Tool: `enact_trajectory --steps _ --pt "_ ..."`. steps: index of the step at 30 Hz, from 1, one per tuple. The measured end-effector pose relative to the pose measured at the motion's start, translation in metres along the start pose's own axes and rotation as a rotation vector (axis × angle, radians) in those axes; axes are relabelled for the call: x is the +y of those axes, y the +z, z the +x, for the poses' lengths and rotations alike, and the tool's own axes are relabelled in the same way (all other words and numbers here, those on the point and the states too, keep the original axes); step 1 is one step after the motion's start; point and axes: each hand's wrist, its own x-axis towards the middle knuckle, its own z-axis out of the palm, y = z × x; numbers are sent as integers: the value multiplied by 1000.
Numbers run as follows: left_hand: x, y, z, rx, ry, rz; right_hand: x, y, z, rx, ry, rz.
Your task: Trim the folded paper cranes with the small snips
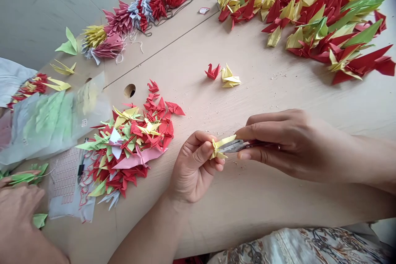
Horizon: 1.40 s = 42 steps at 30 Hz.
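Note:
A small yellow paper crane (217,149) is pinched between the thumb and fingers of my left hand (198,163). My right hand (278,142) is closed on a slim, flat metal tool (233,146), its silver end pointing at the crane and touching or very near its folds. The tool's exact kind is partly hidden by my fingers. My right fingertips are also close to the crane's long yellow strip. Beyond my hands, a red paper crane (212,71) and a yellow paper crane (230,77) stand side by side on the table.
Left of my hands lies a heap of mixed paper cranes (130,148). A larger crane pile (324,20) spreads at the back right. Strung cranes (133,16) lie at the back left. Plastic bags (52,119) and another person's hand (21,214) are at the left. The table has a round hole (129,90).

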Motion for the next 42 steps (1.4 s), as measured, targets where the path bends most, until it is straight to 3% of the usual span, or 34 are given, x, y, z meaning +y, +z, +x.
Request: enact_trajectory --steps 31,42 --pt "0 -1 -1 -40 -18 28 5 -1 0 0 -152 -202" --pt "0 -3 -2 -75 -26 15 3 0 -1 -4 -143 -193"
